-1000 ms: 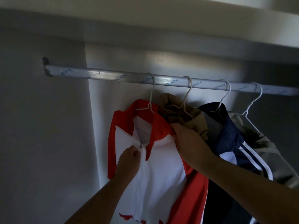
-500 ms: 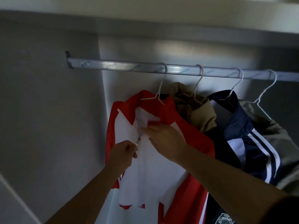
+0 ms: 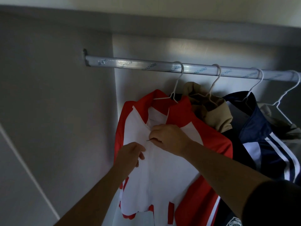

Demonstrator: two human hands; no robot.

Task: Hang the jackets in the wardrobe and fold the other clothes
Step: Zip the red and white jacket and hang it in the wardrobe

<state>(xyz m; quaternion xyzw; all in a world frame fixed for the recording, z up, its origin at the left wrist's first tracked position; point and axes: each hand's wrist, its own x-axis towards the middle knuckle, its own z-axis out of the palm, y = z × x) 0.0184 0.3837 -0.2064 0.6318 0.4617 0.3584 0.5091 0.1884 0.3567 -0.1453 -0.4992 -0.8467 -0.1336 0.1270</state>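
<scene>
A red and white jacket [image 3: 164, 180] hangs on a white wire hanger [image 3: 175, 88] from the silver rail [image 3: 130, 64], leftmost of the hung clothes. My right hand [image 3: 169, 138] pinches the zipper pull at the jacket's chest. Just below it, my left hand [image 3: 130, 154] grips the white front fabric beside the zipper. To the right hang a tan jacket [image 3: 215, 118], a navy jacket with white stripes [image 3: 263, 144] and a grey garment [image 3: 291, 128], each on its own wire hanger.
The wardrobe's grey side wall [image 3: 57, 111] stands close on the left and its top panel [image 3: 146, 22] runs above the rail. A bare stretch of rail lies left of the red jacket's hanger. A pale door edge [image 3: 24, 168] slants at the lower left.
My right hand left the tan jacket's collar and came down onto the red jacket's zipper. My left hand slid a little lower on the white front. The view shifted left.
</scene>
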